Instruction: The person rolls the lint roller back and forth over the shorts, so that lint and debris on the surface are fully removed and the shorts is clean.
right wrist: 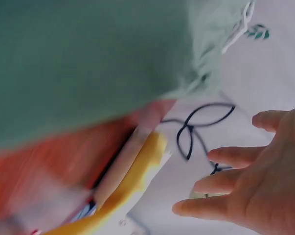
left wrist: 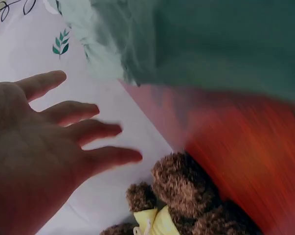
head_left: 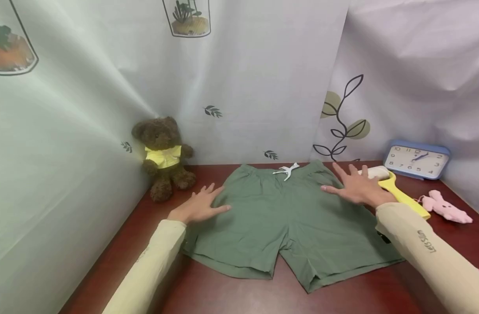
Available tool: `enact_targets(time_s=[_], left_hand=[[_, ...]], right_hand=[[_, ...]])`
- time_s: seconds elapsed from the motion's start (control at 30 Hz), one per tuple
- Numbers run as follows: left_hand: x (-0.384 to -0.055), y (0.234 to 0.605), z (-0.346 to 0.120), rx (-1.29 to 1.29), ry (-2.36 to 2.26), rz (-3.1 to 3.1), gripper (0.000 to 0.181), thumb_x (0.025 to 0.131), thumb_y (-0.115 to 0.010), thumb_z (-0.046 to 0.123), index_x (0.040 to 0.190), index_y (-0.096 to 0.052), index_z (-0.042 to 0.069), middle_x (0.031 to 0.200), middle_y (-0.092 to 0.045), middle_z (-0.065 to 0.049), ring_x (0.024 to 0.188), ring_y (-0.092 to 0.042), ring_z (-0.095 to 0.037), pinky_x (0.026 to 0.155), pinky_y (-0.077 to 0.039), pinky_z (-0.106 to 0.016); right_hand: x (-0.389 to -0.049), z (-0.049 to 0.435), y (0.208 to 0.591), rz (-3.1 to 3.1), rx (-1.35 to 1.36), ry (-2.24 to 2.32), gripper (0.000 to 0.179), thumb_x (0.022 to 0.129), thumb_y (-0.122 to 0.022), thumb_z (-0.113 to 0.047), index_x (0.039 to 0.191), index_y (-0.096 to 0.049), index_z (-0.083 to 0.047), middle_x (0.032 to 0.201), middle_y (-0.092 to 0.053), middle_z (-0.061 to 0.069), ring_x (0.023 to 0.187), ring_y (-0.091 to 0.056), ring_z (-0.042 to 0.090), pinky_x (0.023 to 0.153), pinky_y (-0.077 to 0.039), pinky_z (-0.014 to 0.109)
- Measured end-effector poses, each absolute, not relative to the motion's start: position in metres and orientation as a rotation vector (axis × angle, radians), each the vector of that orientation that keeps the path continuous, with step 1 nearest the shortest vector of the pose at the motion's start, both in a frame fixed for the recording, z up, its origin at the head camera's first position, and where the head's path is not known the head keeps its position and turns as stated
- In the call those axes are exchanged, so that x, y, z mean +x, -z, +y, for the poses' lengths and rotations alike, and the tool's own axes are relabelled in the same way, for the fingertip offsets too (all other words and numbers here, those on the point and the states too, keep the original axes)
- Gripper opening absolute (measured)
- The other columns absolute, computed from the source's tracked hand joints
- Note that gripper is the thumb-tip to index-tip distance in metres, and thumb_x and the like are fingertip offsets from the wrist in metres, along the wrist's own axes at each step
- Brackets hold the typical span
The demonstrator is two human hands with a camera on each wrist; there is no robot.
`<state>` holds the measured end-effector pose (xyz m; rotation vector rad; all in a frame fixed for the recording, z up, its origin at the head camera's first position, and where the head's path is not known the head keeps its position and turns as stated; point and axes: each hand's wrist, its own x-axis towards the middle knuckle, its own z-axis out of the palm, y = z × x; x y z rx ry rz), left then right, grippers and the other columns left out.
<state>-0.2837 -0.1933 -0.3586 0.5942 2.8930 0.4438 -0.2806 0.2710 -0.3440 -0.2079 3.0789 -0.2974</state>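
Left hand (head_left: pixel 198 208) and right hand (head_left: pixel 357 187), fingers spread, over green shorts (head_left: pixel 286 222); sleeve (head_left: pixel 427 242) reads "LESS SLIM".

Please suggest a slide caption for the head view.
Left hand and right hand lie flat on green shorts spread over a red-brown table.

Spread right hand (right wrist: pixel 264 186) fingers (right wrist: pixel 225 157) (blurred) near green shorts (right wrist: pixel 83 58).

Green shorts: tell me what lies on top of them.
Both open hands, left hand and right hand, rest flat on the shorts, beside the white drawstring. Whatever is beneath the fabric is hidden.
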Motion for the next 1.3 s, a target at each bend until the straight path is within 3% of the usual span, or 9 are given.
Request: enact_targets(time_s=[0.13,0.33,0.47,0.7,0.87,1.0,1.3], left_hand=[[-0.276,0.356,-0.203,0.639,-0.437,2.876,0.083,0.095,-0.054,0.063,0.160,-0.028,0.019,0.166,-0.021,-0.024,0.153,-0.024,-0.045,0.119,-0.028,-0.067],[-0.261,0.355,-0.218,0.695,-0.383,2.870,0.082,0.094,-0.062,0.053,0.158,-0.033,0.010,0.163,-0.028,-0.027,0.151,-0.028,-0.047,0.119,-0.028,-0.066],[-0.252,0.355,-0.227,0.729,-0.377,2.862,0.082,0.092,-0.068,0.048,0.156,-0.036,0.007,0.161,-0.032,-0.028,0.147,-0.034,-0.048,0.116,-0.035,-0.065],[-0.244,0.356,-0.236,0.823,-0.406,2.850,0.085,0.090,-0.072,0.048,0.153,-0.038,0.002,0.156,-0.041,-0.027,0.144,-0.044,-0.042,0.114,-0.041,-0.058],[-0.242,0.360,-0.237,0.815,-0.446,2.808,0.088,0.088,-0.074,0.047,0.153,-0.038,0.000,0.153,-0.048,-0.023,0.142,-0.048,-0.037,0.113,-0.044,-0.055],[-0.241,0.364,-0.238,0.760,-0.436,2.780,0.091,0.085,-0.077,0.048,0.153,-0.039,0.000,0.155,-0.045,-0.022,0.143,-0.046,-0.037,0.114,-0.043,-0.055],[-0.240,0.367,-0.241,0.709,-0.386,2.760,0.090,0.083,-0.079,0.046,0.151,-0.042,0.000,0.159,-0.039,-0.021,0.145,-0.041,-0.042,0.115,-0.041,-0.056]], right_hand=[[-0.279,0.293,0.342,3.119,-0.186,0.282,0.103,0.093,-0.039,-0.077,0.161,-0.010,-0.005,0.154,-0.018,0.046,0.136,-0.011,0.076,0.099,-0.019,0.090],[-0.279,0.323,0.342,3.123,-0.087,0.363,0.103,0.093,-0.036,-0.078,0.162,-0.001,-0.009,0.152,-0.014,0.048,0.134,-0.009,0.077,0.101,-0.021,0.086],[-0.279,0.340,0.346,3.107,-0.024,0.398,0.104,0.093,-0.035,-0.078,0.161,0.004,-0.008,0.150,-0.011,0.050,0.133,-0.010,0.077,0.096,-0.025,0.087],[-0.283,0.360,0.350,3.095,0.014,0.456,0.104,0.096,-0.033,-0.074,0.159,0.004,0.002,0.143,-0.018,0.053,0.127,-0.027,0.068,0.092,-0.036,0.082],[-0.283,0.366,0.354,3.120,0.011,0.506,0.106,0.096,-0.040,-0.070,0.156,-0.004,0.009,0.137,-0.030,0.051,0.119,-0.039,0.063,0.086,-0.043,0.075],[-0.283,0.367,0.355,3.153,0.030,0.553,0.104,0.096,-0.047,-0.067,0.153,-0.014,0.013,0.129,-0.038,0.048,0.112,-0.046,0.059,0.081,-0.045,0.070],[-0.281,0.372,0.358,3.141,0.134,0.602,0.101,0.094,-0.057,-0.058,0.146,-0.022,0.022,0.122,-0.038,0.048,0.110,-0.039,0.058,0.085,-0.042,0.069]])
